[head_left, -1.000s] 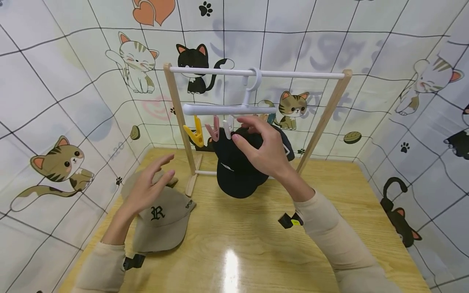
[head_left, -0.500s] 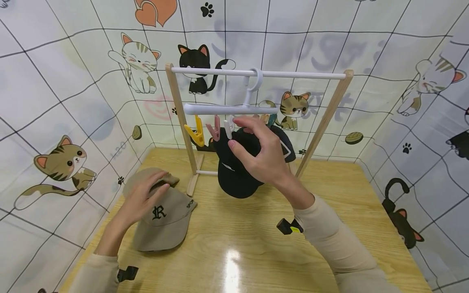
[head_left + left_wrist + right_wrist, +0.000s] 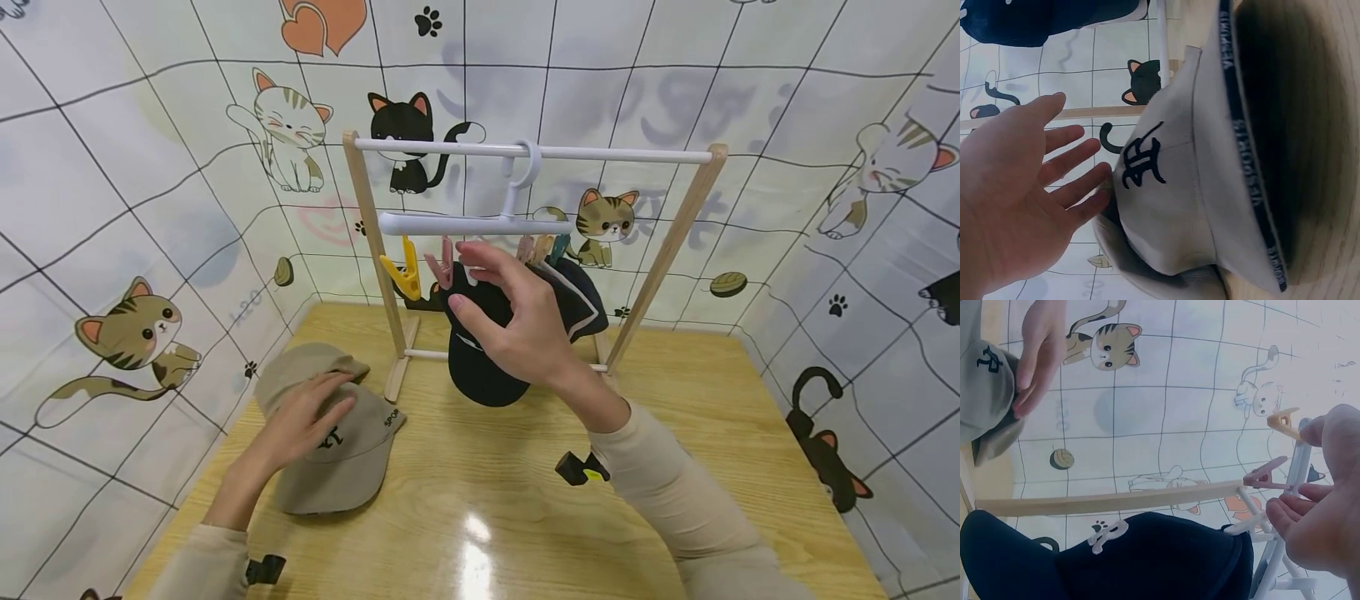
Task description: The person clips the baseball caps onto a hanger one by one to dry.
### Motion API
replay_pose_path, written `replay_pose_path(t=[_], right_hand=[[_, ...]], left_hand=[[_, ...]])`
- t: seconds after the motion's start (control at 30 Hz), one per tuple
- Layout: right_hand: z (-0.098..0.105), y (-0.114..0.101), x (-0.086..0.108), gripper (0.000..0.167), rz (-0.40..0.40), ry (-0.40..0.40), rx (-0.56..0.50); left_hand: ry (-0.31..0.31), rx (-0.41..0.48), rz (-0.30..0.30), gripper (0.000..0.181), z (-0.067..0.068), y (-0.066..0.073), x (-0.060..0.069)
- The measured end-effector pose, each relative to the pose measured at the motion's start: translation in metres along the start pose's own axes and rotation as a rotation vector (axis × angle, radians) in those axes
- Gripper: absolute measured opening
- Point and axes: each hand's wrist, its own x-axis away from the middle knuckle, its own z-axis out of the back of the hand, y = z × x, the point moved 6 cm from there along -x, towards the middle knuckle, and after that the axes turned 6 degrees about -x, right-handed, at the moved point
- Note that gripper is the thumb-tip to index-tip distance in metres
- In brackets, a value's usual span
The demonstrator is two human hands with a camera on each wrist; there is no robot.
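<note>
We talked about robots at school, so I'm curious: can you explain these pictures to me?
There's no robot here, just a person's left hand and right hand. The wide pictures come from a camera worn on the head, looking down. The others come from small cameras, one on each wrist. On the wooden table lie two beige caps, next to a rack. A white hanger on it has clips, with dark caps hanging below. Neither hand seems to grip anything: the left is over the beige caps, the right by the dark ones.
</note>
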Motion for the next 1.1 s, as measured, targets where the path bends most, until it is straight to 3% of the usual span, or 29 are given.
replay_pose_path(t=[0.3,0.6,1.0,1.1], right_hand=[[-0.008,-0.001,-0.005,0.063,-0.124,-0.019,-0.090],[-0.014,0.006,-0.013,0.059,-0.220,0.007,-0.199],[-0.016,0.013,-0.019,0.048,-0.336,0.037,-0.239],[-0.015,0.012,-0.020,0.044,-0.344,0.050,-0.246]], left_hand=[[-0.052,-0.063,0.016,0.051,-0.004,-0.009,0.000],[-0.097,-0.165,0.016,0.054,-0.012,-0.019,-0.008],[-0.178,-0.286,0.047,0.055,-0.034,-0.045,-0.024],[-0.196,-0.318,0.045,0.054,-0.035,-0.046,-0.026]])
